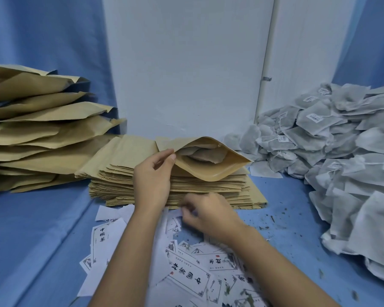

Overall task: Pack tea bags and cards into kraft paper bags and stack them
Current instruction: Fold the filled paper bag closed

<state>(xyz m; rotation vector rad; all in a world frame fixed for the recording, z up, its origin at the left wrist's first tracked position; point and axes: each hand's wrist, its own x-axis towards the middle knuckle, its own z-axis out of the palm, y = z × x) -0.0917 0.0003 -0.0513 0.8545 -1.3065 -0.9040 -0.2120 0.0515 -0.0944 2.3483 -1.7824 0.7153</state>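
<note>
Cards (pixel 187 276) nearest, R hand (pixel 208 216) pinching one; L hand (pixel 151 180) grip on kraft bag (pixel 208 168) lip.

A: What sort of place am I looking at?

B: Small hand-packing workshop, imo. On my feed: bulk heap of tea bags (pixel 341 151) at right, thick stack of flat kraft bags (pixel 208 191) in the middle, filled bags (pixel 31 129) piled left, printed cards (pixel 186 275) strewn in front. Blue cloth on the tabletop (pixel 42 240) w/ tea crumbs (pixel 275 220), plain white wall panel (pixel 186 63) behind.

matt kraft paper bag (pixel 208 165), mesh tea bags (pixel 319 138), blue cloth (pixel 42 229)
</note>
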